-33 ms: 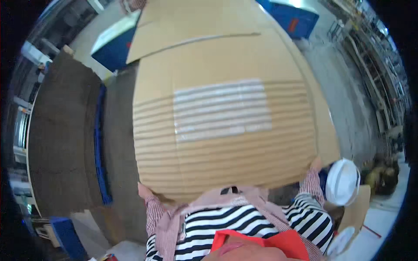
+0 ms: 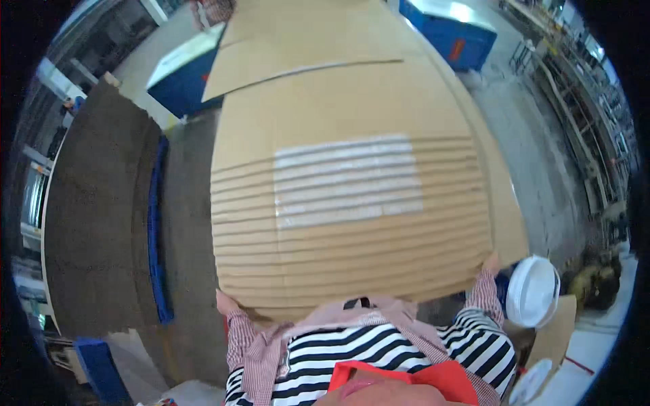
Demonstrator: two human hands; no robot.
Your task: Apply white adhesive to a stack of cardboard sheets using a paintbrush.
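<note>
A large sheet of brown cardboard (image 2: 352, 260) stretches away in front of me. Parallel ridged lines cross its near half and run over a whitish rectangle (image 2: 347, 179); whether they are creases or edges of stacked sheets, I cannot tell. My left hand (image 2: 226, 303) is at its near left corner, and my right hand (image 2: 492, 261) at its near right corner. Both appear closed on the edge, with most of their fingers hidden by cardboard or too small to make out. The near edge lies close to my body. More cardboard (image 2: 305, 34) lies beyond, behind a crosswise edge.
Blue box-like units with pale tops flank the far cardboard, one left (image 2: 181, 78), one right (image 2: 450, 34). Dark brown sheets (image 2: 98, 223) lie left, beside a blue strip (image 2: 157, 230). A white bucket (image 2: 531, 291) stands near my right hand. Another person's sleeve (image 2: 213, 12) shows far left.
The whole scene, cardboard included, sits slightly lower in the picture now, and the lines look sharper. Both hands keep their places at the corners.
</note>
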